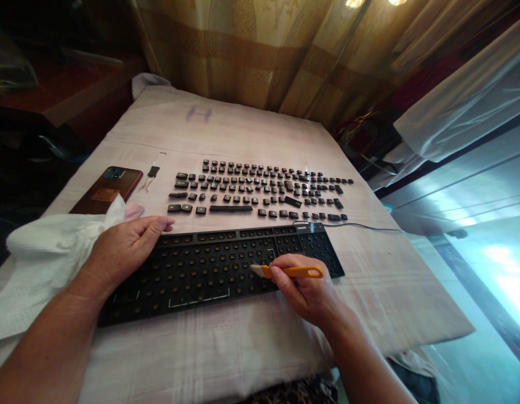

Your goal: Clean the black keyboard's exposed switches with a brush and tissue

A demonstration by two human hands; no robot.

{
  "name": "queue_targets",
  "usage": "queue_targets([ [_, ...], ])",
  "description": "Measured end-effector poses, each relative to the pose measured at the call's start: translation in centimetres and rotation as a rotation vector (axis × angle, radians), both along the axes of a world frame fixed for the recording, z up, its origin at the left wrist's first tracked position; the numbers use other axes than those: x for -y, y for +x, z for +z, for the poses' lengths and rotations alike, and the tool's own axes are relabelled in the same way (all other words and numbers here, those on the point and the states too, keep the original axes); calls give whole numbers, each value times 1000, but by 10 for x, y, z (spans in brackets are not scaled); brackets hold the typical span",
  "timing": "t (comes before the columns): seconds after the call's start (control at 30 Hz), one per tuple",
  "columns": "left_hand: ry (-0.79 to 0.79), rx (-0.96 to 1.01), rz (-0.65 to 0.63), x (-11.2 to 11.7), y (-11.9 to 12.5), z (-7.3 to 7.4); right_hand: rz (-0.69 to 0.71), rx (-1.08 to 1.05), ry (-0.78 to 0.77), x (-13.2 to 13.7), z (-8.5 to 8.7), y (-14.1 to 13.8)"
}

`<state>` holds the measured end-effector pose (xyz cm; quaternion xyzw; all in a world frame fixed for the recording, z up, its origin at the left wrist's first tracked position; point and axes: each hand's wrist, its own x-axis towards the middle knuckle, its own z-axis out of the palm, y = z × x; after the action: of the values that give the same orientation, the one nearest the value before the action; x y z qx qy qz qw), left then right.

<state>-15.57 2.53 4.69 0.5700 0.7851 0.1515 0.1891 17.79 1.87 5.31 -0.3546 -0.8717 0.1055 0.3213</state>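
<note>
A black keyboard (192, 275) with its keycaps off lies at a slant on the table, its bare key posts showing. My left hand (131, 247) grips the keyboard's upper left edge, thumb on top and most fingers hidden. In my right hand (304, 286), a small brush (299, 272) with an orange handle is pinched, its pale bristles touching the keyboard right of the middle. Behind the keyboard, loose black keycaps (230, 209) are laid out in rows, roughly in keyboard order.
A brown-backed phone (106, 191) and a wire keycap puller (153, 171) lie at the left. White cloth or paper (45, 252) is bunched beside my left wrist. A thin cable (364, 225) runs right from the keyboard. A curtain (260, 50) hangs behind the cloth-covered table (251, 132).
</note>
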Motion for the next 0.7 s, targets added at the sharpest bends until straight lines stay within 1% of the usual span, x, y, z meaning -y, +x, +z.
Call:
queue_targets([
  [0.17,4,-31,-1,-1,1,-1,1,19,-23,6,5,3],
  [0.37,-3,-41,-1,-2,0,-1,26,-20,-50,11,8,4],
  [0.53,4,-46,-11,0,-1,-3,-36,-104,-24,8,6,4],
  [0.7,-6,-43,-1,-1,-1,-2,-22,-43,-1,6,2,2],
])
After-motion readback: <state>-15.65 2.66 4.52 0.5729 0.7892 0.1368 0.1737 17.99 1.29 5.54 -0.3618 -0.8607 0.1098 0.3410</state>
